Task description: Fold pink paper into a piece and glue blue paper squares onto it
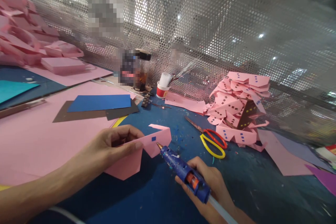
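Observation:
My left hand (112,145) pinches a folded pink paper piece (147,147) with a small blue square on it, held just above the blue table (162,196). My right hand (210,185) grips a blue hot glue gun (183,173). The gun's metal nozzle touches the pink piece's front face near its right fold. A clear glue stick sticks out of the back of the gun toward me.
Red and yellow scissors (211,140) lie right of the gun. Behind them is a heap of finished pink pieces (240,110). Pink, blue and dark paper sheets (99,106) lie at left, a cup (162,89) and jar (143,70) by the perforated metal wall (210,42).

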`<state>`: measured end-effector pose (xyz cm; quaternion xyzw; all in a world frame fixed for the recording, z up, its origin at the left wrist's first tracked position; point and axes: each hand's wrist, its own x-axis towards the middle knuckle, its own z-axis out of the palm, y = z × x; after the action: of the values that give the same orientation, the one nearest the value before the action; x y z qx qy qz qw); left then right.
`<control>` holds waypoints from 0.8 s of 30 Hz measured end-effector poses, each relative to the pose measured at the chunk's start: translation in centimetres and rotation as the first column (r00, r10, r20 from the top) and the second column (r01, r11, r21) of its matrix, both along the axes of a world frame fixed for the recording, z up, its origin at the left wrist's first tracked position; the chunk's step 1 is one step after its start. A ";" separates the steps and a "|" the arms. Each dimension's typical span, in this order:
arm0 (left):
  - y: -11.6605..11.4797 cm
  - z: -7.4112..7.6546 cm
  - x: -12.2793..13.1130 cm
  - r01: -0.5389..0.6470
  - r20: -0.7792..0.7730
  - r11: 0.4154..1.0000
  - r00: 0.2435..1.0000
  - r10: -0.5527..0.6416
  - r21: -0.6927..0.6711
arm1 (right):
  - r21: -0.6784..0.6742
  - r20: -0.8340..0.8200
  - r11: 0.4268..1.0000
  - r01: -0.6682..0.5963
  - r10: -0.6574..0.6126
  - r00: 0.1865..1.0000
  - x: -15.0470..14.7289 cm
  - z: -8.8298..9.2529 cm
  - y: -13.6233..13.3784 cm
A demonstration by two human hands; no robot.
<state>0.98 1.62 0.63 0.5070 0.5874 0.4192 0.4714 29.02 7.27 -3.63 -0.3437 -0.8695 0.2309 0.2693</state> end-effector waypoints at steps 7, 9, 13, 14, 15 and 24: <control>0.1 0.0 0.1 -0.015 -0.007 0.999 1.000 0.015 0.033 | 0.006 0.005 1.000 0.000 0.000 1.000 0.0 0.4 -0.1; 0.1 -0.2 0.0 -0.009 -0.007 0.999 1.000 0.009 0.032 | -0.002 0.005 1.000 -0.009 0.009 1.000 0.0 0.4 -0.1; 0.3 -0.5 -0.2 0.015 -0.003 0.999 1.000 -0.015 0.047 | -0.005 0.003 1.000 -0.020 0.020 1.000 0.1 0.2 0.0; 0.3 -0.5 -0.3 0.016 -0.008 0.999 1.000 -0.016 0.045 | -0.004 0.006 1.000 -0.024 0.024 1.000 0.1 0.1 0.0; 0.3 -0.5 -0.3 0.017 -0.012 0.999 1.000 -0.017 0.039 | -0.005 0.009 1.000 -0.029 0.029 1.000 0.1 0.1 0.0; 0.0 0.1 0.2 -0.001 0.025 1.000 1.000 0.001 0.024 | -0.008 0.002 1.000 -0.025 0.025 1.000 0.0 0.3 -0.1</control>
<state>1.18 1.65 0.76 0.5072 0.5767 0.4327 0.4722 29.05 7.19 -3.29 -0.3340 -0.8731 0.2373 0.2642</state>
